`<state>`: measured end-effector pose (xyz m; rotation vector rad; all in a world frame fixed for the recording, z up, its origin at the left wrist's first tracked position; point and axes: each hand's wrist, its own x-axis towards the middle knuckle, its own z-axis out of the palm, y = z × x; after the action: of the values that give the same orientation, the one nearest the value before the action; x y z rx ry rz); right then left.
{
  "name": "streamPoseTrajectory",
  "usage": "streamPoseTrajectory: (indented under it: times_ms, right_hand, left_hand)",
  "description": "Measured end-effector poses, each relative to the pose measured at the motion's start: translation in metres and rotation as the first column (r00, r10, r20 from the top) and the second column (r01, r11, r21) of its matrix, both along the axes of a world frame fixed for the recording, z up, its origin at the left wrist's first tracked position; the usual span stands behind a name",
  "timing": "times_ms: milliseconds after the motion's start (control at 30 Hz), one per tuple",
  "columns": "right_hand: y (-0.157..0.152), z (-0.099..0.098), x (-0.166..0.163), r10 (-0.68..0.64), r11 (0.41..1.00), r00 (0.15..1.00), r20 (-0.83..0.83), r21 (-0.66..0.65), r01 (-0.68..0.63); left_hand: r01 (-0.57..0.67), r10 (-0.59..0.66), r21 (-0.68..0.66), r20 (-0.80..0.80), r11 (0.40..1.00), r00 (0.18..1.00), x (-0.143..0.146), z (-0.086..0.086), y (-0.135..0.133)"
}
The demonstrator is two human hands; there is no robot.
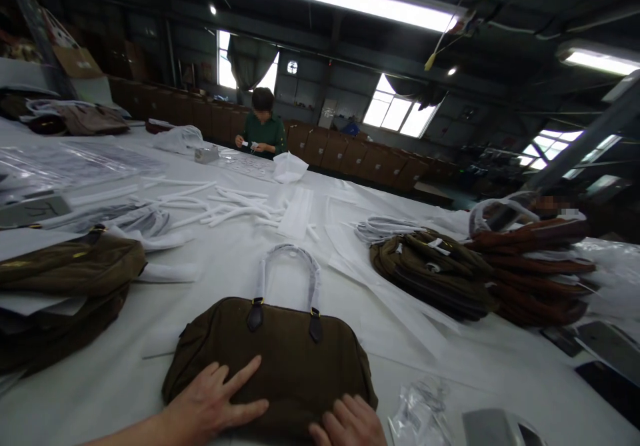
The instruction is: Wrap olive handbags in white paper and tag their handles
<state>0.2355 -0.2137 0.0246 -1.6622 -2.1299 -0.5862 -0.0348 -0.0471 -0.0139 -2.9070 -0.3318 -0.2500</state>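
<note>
An olive-brown handbag [295, 359] lies on the white-covered table right in front of me. Its handle [290, 253], wrapped in clear plastic, stands up from dark leather tabs with gold-coloured rings. My left hand [213, 396] rests on the bag's lower left front, index finger and thumb stretched apart and the other fingers partly bent. At the lower right corner, my right hand [350, 423] has its fingers curled over the bag; the thumb side is partly cut off by the frame edge.
Stacked olive bags [425, 273] and reddish-brown bags [535, 273] stand to the right, more olive bags [70, 279] to the left. White tubes [235, 206] lie beyond the handbag. A clear plastic bag [423, 413] sits near my right hand. Across the table works a person [265, 129] in green.
</note>
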Motion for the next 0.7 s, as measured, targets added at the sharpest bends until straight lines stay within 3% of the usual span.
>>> streamPoseTrajectory:
  times_ms: [100, 200, 267, 367, 433, 500, 567, 633, 700]
  right_hand:
    - [0.031, 0.015, -0.010, -0.012, 0.980, 0.999, -0.040, -0.200, 0.004]
    - [0.045, 0.006, -0.013, 0.009, 0.915, 0.999, -0.053, -0.403, -0.029]
    - [0.045, -0.008, -0.012, -0.009, 0.879, 0.996, -0.085, -0.475, -0.033]
    - [0.040, -0.024, -0.009, -0.031, 0.863, 0.991, -0.128, -0.504, -0.038]
    - [0.037, -0.032, -0.007, -0.025, 0.873, 0.992, -0.124, -0.487, -0.039]
    - [0.038, -0.043, -0.005, -0.007, 0.905, 0.997, -0.080, -0.425, -0.028]
    - [0.042, -0.057, -0.002, 0.009, 0.960, 1.000, 0.004, -0.278, -0.008]
    - [0.049, -0.073, 0.001, 0.001, 0.998, 0.995, 0.103, -0.063, 0.005]
    - [0.056, -0.084, 0.003, -0.017, 0.993, 0.983, 0.184, 0.117, -0.005]
  left_hand:
    - [0.005, -0.006, -0.007, -0.031, 1.000, 1.000, 0.002, -0.010, 0.002]
    - [0.027, -0.032, -0.050, -0.096, 0.998, 0.995, -0.003, -0.011, 0.010]
    - [0.064, -0.089, -0.166, -0.144, 0.984, 0.986, -0.008, 0.005, 0.018]
    - [0.084, -0.137, -0.388, -0.111, 0.918, 0.984, -0.007, 0.051, 0.030]
    - [0.038, -0.061, -0.446, -0.037, 0.894, 0.997, 0.005, 0.079, 0.035]
    - [-0.011, 0.016, -0.413, 0.009, 0.911, 1.000, 0.020, 0.089, 0.037]
    - [-0.018, 0.010, -0.355, -0.026, 0.935, 1.000, 0.030, 0.076, 0.038]
    - [-0.016, -0.018, -0.330, -0.100, 0.944, 0.995, 0.032, 0.044, 0.041]
    - [-0.013, -0.029, -0.322, -0.123, 0.947, 0.992, 0.029, 0.007, 0.047]
